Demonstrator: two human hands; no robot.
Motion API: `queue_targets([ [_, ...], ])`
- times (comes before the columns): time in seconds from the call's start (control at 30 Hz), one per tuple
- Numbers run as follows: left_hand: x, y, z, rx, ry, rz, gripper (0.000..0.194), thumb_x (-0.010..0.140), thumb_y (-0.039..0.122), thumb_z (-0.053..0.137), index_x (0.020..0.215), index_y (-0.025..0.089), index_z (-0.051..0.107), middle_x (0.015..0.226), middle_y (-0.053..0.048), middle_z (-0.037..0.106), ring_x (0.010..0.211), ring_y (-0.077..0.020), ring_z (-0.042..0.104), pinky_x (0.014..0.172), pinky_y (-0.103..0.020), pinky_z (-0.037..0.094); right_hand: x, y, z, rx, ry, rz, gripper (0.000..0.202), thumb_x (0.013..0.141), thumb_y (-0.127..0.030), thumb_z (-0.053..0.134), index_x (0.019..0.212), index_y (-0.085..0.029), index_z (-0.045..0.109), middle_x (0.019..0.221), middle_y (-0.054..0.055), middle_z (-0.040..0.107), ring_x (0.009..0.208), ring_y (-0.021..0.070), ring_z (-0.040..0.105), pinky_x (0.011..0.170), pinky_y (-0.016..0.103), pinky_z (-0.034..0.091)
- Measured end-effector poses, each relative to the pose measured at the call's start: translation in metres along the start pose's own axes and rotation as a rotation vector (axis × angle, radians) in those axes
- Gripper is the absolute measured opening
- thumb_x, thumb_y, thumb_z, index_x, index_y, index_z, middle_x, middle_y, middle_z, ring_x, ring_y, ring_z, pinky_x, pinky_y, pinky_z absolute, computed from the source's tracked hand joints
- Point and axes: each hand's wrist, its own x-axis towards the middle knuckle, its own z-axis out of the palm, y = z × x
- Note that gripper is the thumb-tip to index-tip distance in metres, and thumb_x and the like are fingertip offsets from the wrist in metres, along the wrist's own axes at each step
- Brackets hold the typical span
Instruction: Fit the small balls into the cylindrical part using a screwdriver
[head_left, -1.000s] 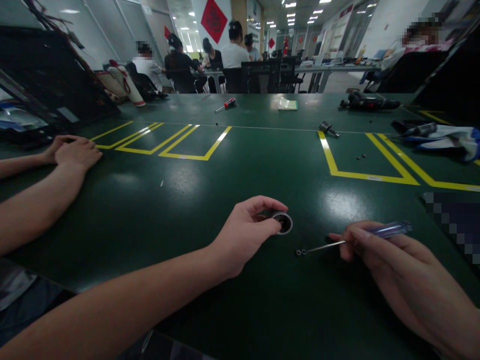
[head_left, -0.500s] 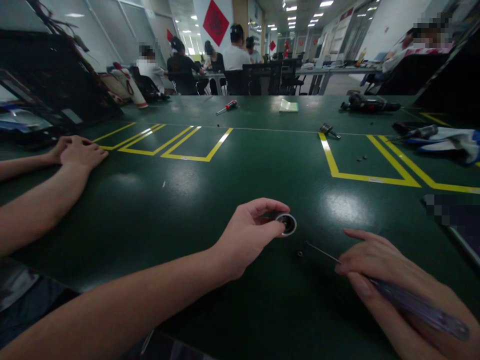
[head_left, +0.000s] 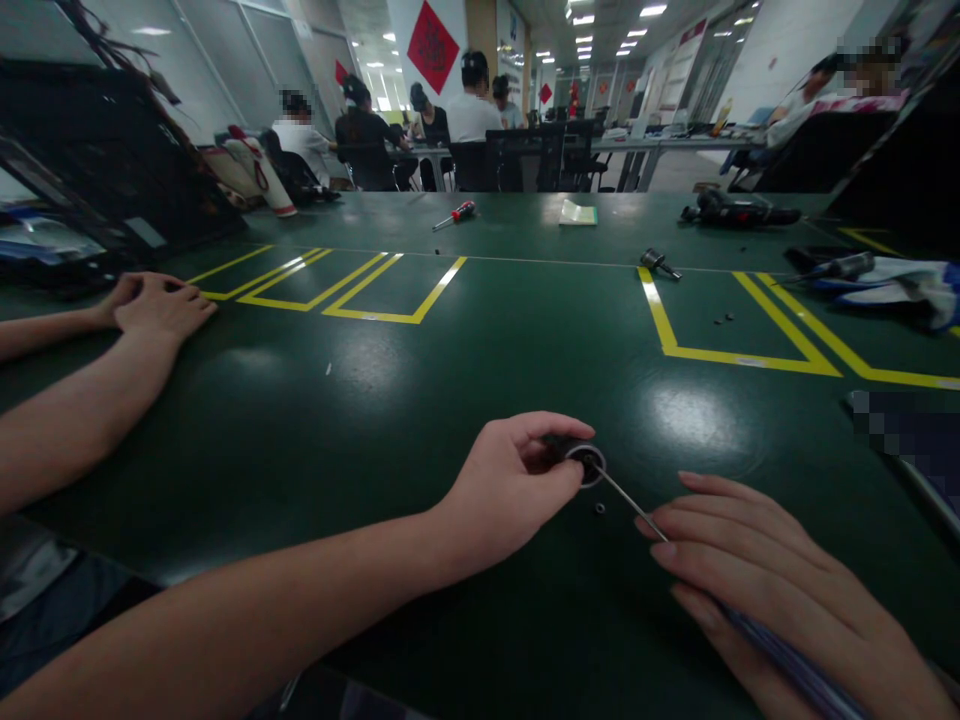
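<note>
No legible text or numbers, only a blurred dark design on the red diamond sign (head_left: 433, 47)

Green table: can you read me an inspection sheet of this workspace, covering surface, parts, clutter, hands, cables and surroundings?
Surface: green table, marked with yellow tape.
Job's things: cup, purple screwdriver, small ring on the table.
Clutter: red screwdriver, pad, black tool, metal part, glove, dark bits.
Hands: left hand holds the cup; right hand holds the purple screwdriver, its tip at the cup's mouth.
Cables: thin dark strands at upper left; cannot tell whether they are cables.
Surroundings: a co-worker's hand at far left, seated people behind, red sign.
</note>
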Motion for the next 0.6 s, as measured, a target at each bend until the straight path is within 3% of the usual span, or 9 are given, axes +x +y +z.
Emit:
queue_targets([
  [0.27,-0.002,-0.001,0.004,0.045,0.031,0.051,0.02,0.07,0.013,0.059,0.09,0.014,0.065,0.085,-0.006,0.07,0.077,-0.0164,0.066,0.071,-0.028,0.054,-0.014,0.005,0.0,0.017,-0.159,-0.025,0.046,0.074,-0.017,0.059,0.119,-0.021,0.053,0.112,0.005,0.067,0.107,0.0246,0.06,0.101,0.043,0.042],
  [0.6,-0.002,-0.003,0.004,0.075,0.03,0.057,0.02,0.071,0.013,0.058,0.089,0.013,0.066,0.087,-0.007,0.07,0.076,-0.0163,0.066,0.071,-0.029,0.054,0.001,-0.006,0.0,-0.009,-0.056,-0.066,0.028,0.075,-0.014,0.06,0.103,-0.019,0.061,0.095,0.003,0.073,0.089,0.018,0.067,0.1,0.034,0.043],
])
